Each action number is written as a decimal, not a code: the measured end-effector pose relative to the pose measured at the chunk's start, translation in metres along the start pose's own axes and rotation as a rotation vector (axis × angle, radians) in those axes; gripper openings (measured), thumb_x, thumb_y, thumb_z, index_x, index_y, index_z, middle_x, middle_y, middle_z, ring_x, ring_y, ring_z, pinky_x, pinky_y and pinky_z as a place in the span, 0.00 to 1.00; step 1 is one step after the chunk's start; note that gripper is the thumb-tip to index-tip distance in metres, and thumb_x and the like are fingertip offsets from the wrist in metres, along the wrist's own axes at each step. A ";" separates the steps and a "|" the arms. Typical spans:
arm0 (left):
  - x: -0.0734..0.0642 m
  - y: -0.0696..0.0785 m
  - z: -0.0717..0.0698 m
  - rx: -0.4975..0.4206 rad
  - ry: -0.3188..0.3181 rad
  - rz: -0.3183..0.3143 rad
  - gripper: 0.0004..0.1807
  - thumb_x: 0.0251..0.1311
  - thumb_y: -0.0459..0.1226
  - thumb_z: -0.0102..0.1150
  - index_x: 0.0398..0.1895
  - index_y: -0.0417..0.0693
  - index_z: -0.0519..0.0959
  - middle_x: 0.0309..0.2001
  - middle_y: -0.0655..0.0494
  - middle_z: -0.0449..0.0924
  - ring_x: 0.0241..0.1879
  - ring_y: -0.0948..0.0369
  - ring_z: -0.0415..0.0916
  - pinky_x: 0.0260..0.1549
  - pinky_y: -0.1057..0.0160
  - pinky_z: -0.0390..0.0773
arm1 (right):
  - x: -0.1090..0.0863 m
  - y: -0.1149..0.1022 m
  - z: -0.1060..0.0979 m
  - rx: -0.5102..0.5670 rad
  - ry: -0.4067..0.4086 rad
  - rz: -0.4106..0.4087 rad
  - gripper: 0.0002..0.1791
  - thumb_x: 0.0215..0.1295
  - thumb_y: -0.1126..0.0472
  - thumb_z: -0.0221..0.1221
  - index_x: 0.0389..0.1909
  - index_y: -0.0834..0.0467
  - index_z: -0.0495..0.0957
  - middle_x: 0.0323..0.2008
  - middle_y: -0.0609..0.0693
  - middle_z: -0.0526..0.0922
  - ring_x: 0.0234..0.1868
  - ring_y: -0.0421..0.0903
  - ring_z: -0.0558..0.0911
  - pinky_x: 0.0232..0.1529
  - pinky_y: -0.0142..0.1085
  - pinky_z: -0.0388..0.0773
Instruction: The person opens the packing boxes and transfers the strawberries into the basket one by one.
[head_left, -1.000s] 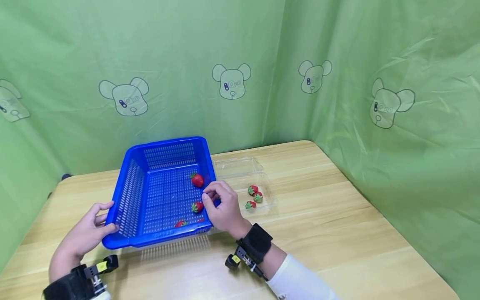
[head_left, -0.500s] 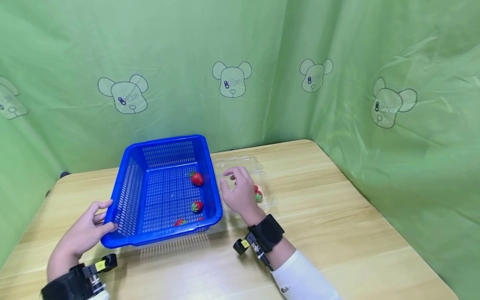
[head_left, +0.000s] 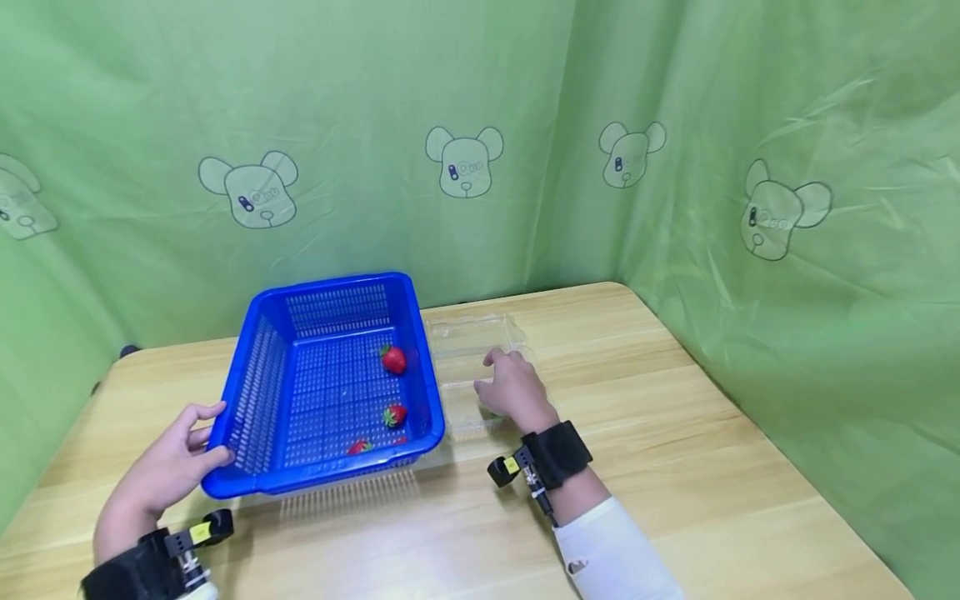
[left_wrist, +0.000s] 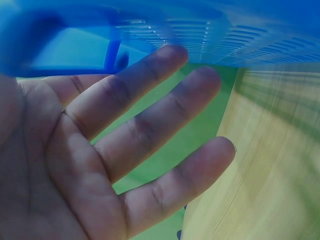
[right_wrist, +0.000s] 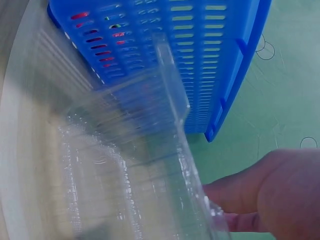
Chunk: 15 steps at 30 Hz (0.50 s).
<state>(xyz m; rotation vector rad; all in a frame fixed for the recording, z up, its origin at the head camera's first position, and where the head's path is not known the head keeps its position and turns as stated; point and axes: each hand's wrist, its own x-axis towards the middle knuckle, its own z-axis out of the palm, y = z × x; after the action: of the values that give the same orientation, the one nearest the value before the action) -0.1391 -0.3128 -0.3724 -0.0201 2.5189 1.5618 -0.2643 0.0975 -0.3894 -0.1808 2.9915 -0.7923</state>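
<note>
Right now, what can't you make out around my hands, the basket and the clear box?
Head view: anything under your right hand, which covers part of the clear box.
Head view: part of the nearest strawberry, hidden by the near rim of the basket.
Left wrist view: the rest of your left hand, cut off by the left edge.
Right wrist view: the rest of the clear box, cut off by the bottom edge.

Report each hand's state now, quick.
Left hand: holding the blue basket by its rim.
Right hand: at the clear container; whether holding anything cannot be told.
</note>
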 end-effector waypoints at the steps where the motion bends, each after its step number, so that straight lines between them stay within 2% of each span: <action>1: 0.000 0.000 0.000 0.000 0.002 -0.001 0.36 0.66 0.27 0.49 0.71 0.28 0.43 0.59 0.19 0.65 0.45 0.45 0.81 0.40 0.56 0.83 | 0.001 0.001 0.001 0.000 -0.016 0.004 0.23 0.63 0.53 0.63 0.55 0.59 0.74 0.52 0.60 0.75 0.47 0.56 0.76 0.44 0.47 0.77; 5: -0.001 0.000 0.001 0.005 0.009 0.022 0.36 0.65 0.26 0.49 0.70 0.27 0.44 0.57 0.19 0.66 0.43 0.48 0.82 0.39 0.60 0.83 | 0.003 0.004 0.004 -0.016 -0.034 0.004 0.21 0.62 0.56 0.63 0.54 0.61 0.76 0.50 0.59 0.77 0.45 0.53 0.76 0.44 0.44 0.77; 12: -0.002 0.001 0.002 0.012 0.018 0.039 0.35 0.63 0.25 0.50 0.69 0.26 0.45 0.57 0.19 0.67 0.42 0.52 0.82 0.38 0.64 0.82 | 0.005 0.011 0.005 0.028 -0.038 0.019 0.19 0.58 0.67 0.59 0.52 0.63 0.77 0.41 0.56 0.75 0.36 0.51 0.75 0.33 0.40 0.75; 15: -0.002 0.001 0.002 0.011 0.018 0.033 0.35 0.63 0.25 0.50 0.69 0.26 0.45 0.57 0.19 0.67 0.42 0.51 0.82 0.38 0.63 0.82 | 0.006 0.013 0.005 0.041 -0.064 0.027 0.22 0.54 0.71 0.59 0.52 0.63 0.77 0.43 0.57 0.74 0.37 0.51 0.75 0.31 0.38 0.75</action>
<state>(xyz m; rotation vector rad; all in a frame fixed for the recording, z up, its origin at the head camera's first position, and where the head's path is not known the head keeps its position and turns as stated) -0.1372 -0.3111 -0.3720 0.0087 2.5543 1.5665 -0.2710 0.1055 -0.3997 -0.1604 2.9092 -0.8282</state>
